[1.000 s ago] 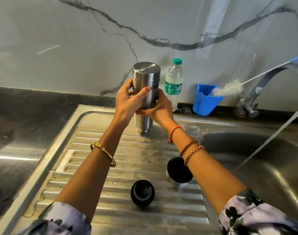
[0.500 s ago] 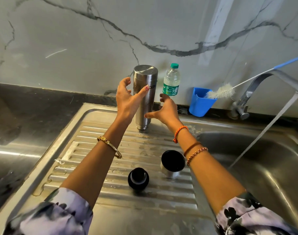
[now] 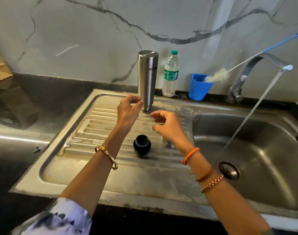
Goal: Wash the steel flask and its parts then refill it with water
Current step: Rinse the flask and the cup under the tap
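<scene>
Steel flask (image 3: 147, 80) now released, inverted on drainboard (image 3: 87, 129) just beyond left hand (image 3: 128, 112). Both hands off it vs 1 s ago; right hand (image 3: 168, 126) too, fingers loosely curled, holding nothing. Black stopper (image 3: 142, 145) betw wrists. Draining; refill pending. Tap (image 3: 263, 65) running.

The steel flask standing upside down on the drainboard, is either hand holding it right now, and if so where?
Neither. The steel flask stands free; the left hand and right hand hover near its neck with loosely curled, empty fingers.
</scene>
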